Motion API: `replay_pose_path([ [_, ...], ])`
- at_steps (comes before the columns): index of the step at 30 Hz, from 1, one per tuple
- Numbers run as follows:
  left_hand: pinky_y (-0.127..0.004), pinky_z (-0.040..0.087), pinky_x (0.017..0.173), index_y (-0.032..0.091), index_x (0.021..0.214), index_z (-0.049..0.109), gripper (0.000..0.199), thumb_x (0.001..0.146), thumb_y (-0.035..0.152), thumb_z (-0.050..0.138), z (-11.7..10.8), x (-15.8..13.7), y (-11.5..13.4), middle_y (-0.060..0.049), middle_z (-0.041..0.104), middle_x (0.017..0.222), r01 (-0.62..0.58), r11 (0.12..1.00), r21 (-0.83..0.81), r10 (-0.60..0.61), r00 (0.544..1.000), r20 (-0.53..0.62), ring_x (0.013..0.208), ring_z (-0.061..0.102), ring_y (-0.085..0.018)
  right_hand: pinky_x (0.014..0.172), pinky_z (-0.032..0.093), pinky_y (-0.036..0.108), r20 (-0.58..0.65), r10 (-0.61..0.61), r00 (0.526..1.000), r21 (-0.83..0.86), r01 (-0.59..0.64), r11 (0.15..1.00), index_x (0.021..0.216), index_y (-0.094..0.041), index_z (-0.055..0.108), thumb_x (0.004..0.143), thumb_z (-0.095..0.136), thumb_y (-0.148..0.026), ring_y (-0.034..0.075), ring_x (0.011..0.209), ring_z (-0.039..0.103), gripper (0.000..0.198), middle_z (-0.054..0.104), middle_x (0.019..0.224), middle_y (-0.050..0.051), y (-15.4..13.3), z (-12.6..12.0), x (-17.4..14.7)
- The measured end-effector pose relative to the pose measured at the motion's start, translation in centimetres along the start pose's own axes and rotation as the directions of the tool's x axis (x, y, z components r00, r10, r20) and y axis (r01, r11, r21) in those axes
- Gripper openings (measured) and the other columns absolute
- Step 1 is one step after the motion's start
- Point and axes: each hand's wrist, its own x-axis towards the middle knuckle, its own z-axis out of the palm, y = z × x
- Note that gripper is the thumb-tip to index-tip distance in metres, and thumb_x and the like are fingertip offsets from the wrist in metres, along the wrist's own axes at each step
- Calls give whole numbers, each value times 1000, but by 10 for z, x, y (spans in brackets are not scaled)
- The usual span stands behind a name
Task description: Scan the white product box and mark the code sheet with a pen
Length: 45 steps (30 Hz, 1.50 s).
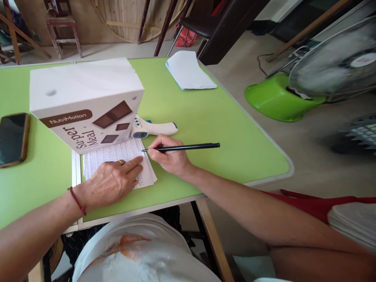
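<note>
Between the thumb and fingers of my right hand [170, 156] is a slim black pen [194, 147], its tip at the right edge of the handwritten lines. My left hand [113, 180] lies flat with fingers stretched across a small stack of paper sheets [149, 174], densely covered in writing. A white NutriMotion box [85, 82] stands right behind the sheets and hides their far edge. Beside the box, beyond my right hand, lies a white handheld thermometer [161, 128], partly hidden by the box.
The green table [229, 129] has a phone [13, 139] at its left and folded white paper [189, 70] at the far edge. Off to the right, a fan [337, 58] stands by a green plastic stool [282, 98]. A wooden chair [63, 29] is at the back.
</note>
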Motion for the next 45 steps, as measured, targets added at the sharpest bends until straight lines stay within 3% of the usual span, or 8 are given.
replay_pose_path([
  [5,-36,57,54,12,116,63,26,95,21,50,-2,1,1,-8,58,137,17,1000,-13,-17,999,39,65,67,-19,45,33,21,39,-77,996,-30,78,996,63,-21,51,77,56,-17,8,47,43,15,54,54,-5,2,0,0],
  [21,-34,56,56,13,116,62,26,95,22,49,-3,1,1,-9,58,137,30,999,-24,-28,998,61,70,68,-20,47,36,21,64,-111,992,-13,112,994,65,-20,53,78,57,-14,8,49,47,15,56,56,-6,2,1,0],
  [36,-35,57,56,12,115,63,26,95,20,47,-4,1,1,-8,58,137,20,999,-27,-19,998,55,69,67,-19,46,35,22,82,-31,996,-16,33,999,64,-21,51,76,56,-17,9,49,45,13,56,56,-5,3,0,0],
  [45,-36,57,55,12,115,63,27,96,20,46,-3,0,1,-9,56,139,21,999,-26,-19,998,59,70,68,-20,46,34,22,79,-66,995,-17,68,998,64,-21,50,76,55,-15,9,49,45,14,55,56,-5,2,0,1],
])
